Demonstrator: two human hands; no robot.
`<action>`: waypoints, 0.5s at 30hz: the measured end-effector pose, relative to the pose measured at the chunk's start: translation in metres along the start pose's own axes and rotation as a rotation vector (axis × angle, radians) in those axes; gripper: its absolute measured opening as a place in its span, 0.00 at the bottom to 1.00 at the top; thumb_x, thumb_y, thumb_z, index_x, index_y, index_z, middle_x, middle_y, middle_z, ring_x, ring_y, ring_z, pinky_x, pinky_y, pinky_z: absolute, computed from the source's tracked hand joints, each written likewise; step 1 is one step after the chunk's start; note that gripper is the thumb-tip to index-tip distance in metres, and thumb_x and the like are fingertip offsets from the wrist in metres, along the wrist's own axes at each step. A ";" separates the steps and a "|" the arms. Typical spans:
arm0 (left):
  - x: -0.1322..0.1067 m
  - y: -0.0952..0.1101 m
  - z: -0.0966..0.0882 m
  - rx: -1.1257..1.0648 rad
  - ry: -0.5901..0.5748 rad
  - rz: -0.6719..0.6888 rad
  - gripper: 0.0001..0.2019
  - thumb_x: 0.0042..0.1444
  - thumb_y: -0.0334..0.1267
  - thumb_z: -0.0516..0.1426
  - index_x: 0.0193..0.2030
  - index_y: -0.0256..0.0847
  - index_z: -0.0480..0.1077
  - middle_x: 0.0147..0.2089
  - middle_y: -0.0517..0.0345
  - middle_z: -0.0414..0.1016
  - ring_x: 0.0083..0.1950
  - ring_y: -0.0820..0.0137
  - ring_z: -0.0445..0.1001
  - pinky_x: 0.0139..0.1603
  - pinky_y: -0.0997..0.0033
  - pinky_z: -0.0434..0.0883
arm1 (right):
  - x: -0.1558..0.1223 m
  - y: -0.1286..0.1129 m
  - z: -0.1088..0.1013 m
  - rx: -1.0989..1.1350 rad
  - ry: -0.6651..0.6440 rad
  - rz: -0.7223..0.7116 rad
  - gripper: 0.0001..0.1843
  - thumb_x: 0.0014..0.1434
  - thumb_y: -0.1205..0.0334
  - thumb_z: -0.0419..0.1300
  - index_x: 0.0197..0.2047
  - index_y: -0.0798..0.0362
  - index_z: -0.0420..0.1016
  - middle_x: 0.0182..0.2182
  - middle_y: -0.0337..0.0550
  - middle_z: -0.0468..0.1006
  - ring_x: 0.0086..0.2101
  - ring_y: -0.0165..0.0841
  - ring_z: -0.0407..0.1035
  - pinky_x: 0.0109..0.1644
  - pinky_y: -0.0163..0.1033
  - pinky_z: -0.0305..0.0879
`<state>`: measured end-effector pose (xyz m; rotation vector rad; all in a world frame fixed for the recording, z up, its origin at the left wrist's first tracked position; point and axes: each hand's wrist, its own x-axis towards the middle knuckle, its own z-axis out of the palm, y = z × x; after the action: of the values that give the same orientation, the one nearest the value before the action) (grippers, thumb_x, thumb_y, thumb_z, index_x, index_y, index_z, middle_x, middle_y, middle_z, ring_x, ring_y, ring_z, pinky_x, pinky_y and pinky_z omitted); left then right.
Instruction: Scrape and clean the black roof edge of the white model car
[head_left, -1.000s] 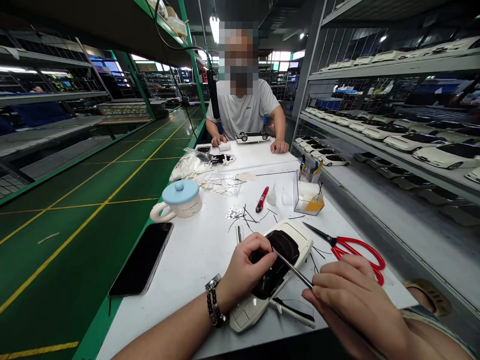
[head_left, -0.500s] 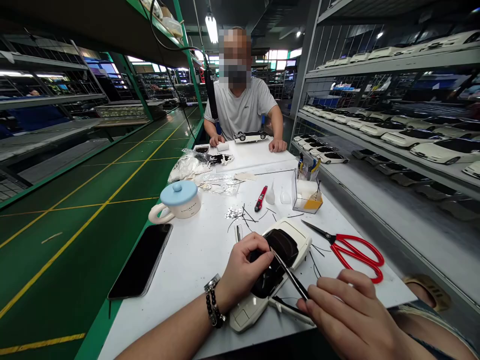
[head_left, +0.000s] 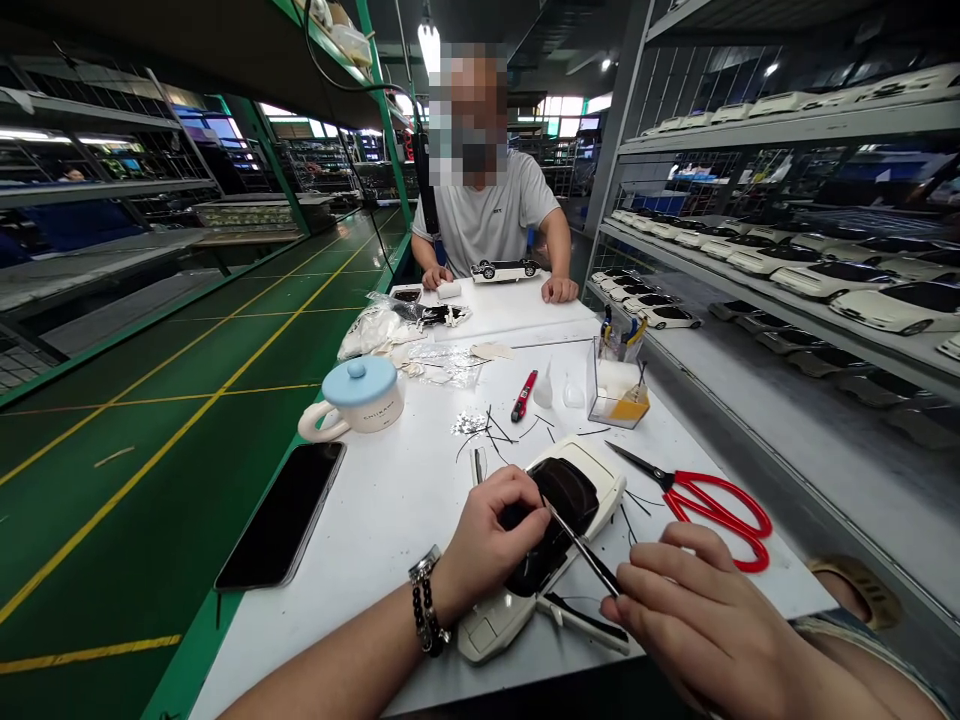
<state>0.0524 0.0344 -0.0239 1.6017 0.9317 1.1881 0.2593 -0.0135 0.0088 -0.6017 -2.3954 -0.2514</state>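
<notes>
A white model car (head_left: pixel 577 465) with a dark interior lies on the white table in front of me, one door (head_left: pixel 583 622) swung out on the near side. My left hand (head_left: pixel 501 530) rests over the car, thumb and forefinger pinched together; whatever is between them is too small to make out. In my right hand (head_left: pixel 694 600) are slim dark tweezers (head_left: pixel 592 562), slanting up and left so that their tips meet the left fingertips above the car's interior. Thin black strips (head_left: pixel 628 525) are scattered beside the car.
Red-handled scissors (head_left: pixel 716 505) lie to the right, a red cutter knife (head_left: pixel 524 396) farther back. At left are a lidded mug (head_left: pixel 360 395) and a phone (head_left: pixel 283 515). A clear holder (head_left: pixel 616 385) stands at back right. Across the table sits a person (head_left: pixel 491 215) behind another model car (head_left: pixel 504 271).
The view has shifted slightly. My right hand has moved up a little with the tweezers; their tips stay at my left fingertips. My left hand keeps its pinch over the car.
</notes>
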 end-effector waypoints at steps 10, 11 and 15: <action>0.000 -0.001 -0.002 -0.005 -0.053 0.021 0.07 0.53 0.34 0.58 0.25 0.37 0.69 0.31 0.55 0.71 0.34 0.70 0.70 0.38 0.69 0.66 | -0.004 0.011 0.002 0.254 0.144 0.145 0.12 0.52 0.79 0.57 0.35 0.53 0.66 0.28 0.39 0.75 0.32 0.29 0.69 0.40 0.41 0.67; -0.001 -0.001 -0.002 -0.011 -0.055 0.027 0.07 0.53 0.34 0.58 0.26 0.37 0.69 0.32 0.55 0.71 0.34 0.70 0.70 0.38 0.69 0.67 | -0.006 0.010 0.005 0.304 0.198 0.194 0.14 0.51 0.81 0.57 0.36 0.53 0.66 0.28 0.39 0.74 0.32 0.29 0.69 0.39 0.41 0.67; -0.003 -0.001 -0.001 -0.026 -0.060 0.058 0.06 0.54 0.33 0.58 0.26 0.37 0.69 0.32 0.54 0.71 0.35 0.71 0.70 0.39 0.70 0.67 | -0.021 0.004 0.029 0.521 0.455 0.419 0.17 0.50 0.81 0.58 0.38 0.51 0.68 0.27 0.38 0.73 0.30 0.30 0.68 0.37 0.42 0.67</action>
<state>0.0504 0.0326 -0.0257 1.6448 0.8332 1.1804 0.2596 -0.0083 -0.0265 -0.6878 -1.7436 0.3707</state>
